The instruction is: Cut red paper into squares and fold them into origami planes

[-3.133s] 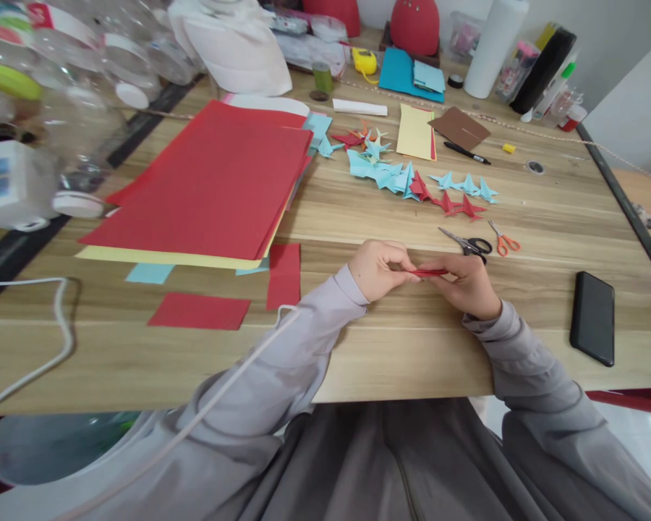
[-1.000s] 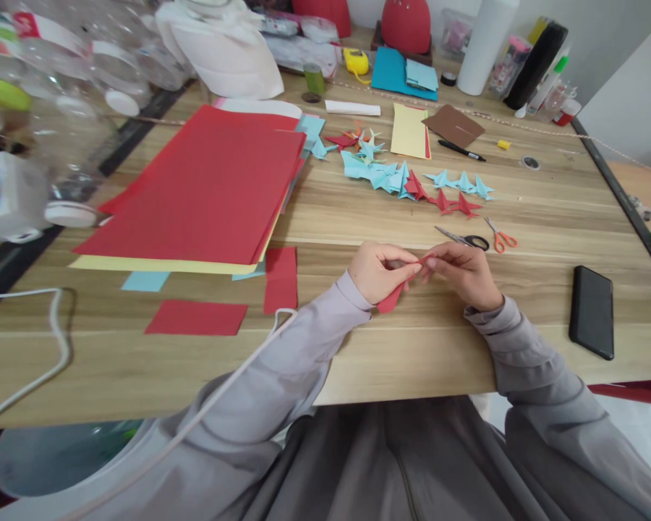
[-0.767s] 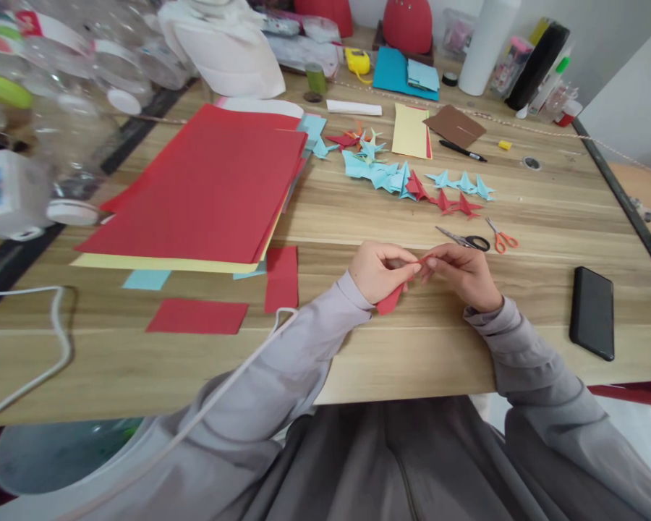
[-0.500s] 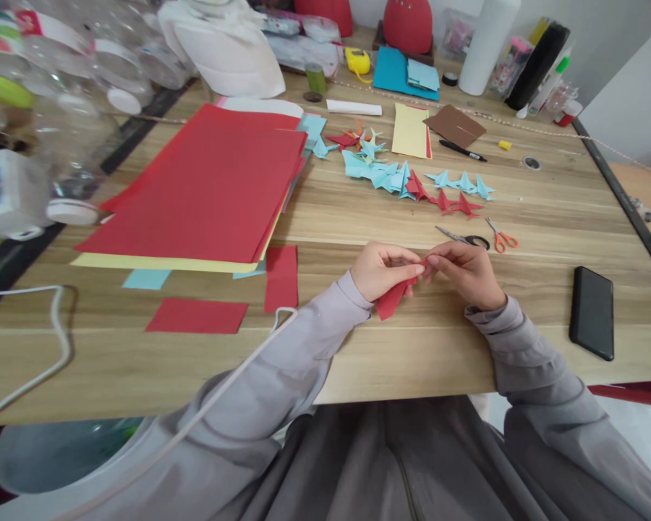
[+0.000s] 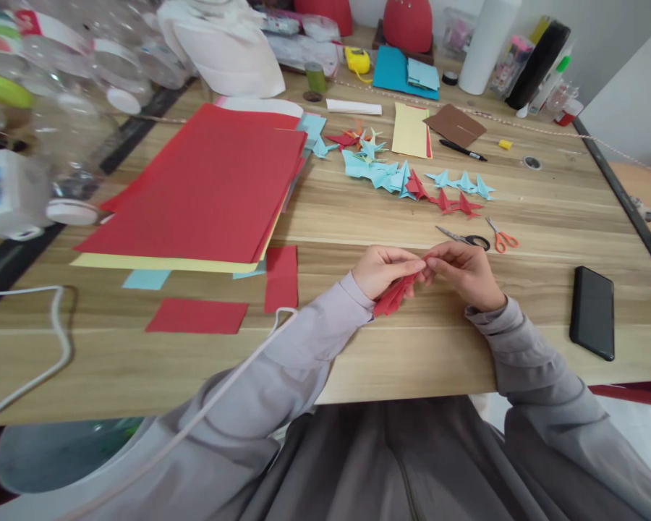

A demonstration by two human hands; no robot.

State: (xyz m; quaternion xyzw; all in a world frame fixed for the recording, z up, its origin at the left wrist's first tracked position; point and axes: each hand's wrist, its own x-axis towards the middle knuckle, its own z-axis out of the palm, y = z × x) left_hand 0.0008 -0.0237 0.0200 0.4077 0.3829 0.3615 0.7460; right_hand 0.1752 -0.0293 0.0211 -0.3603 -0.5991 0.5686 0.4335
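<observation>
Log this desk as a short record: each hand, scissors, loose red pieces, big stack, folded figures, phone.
Left hand: left hand pinching folded red paper
Right hand: right hand fingering the same paper's upper end
Scissors: black-handled scissors and orange-handled scissors, lying beyond the right hand
Loose pieces: two red rectangles, left of the hands
Stack: large red sheet on top, yellow edge below
Figures: blue and red folded figures, beyond the scissors
Phone: black phone, far right

Wooden table (image 5: 547, 224) near pale wall (image 5: 607, 43)
</observation>
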